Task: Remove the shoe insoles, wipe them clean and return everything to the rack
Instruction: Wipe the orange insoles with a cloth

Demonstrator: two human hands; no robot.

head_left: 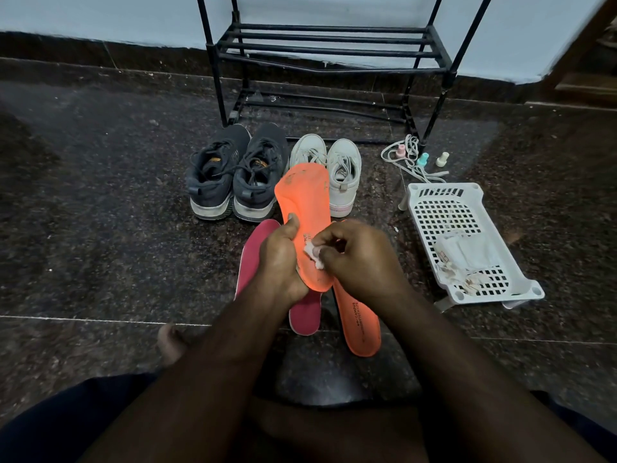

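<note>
Wiping is under way on the orange insole (305,208), raised off the floor just in front of the shoes so its soiled face tilts up toward the person. The left hand (278,259) curls round its heel end to steady it, thumb across the top. The right hand (355,259) pinches a small white wipe (312,253) and presses it onto the insole's middle, where grime shows. Its twin, the second orange insole (359,320), lies flat on the floor below the raised one, with two pink insoles (257,252) beside it, probably waiting their turn or already done. Beyond the raised insole stand the dark sneakers (233,175) and white sneakers (340,172), and behind them the rack (330,51), its shelves bare. The white basket (464,235) sits well right, its crumpled contents hard to identify. Much of the pink pair is hidden by the arms.
</note>
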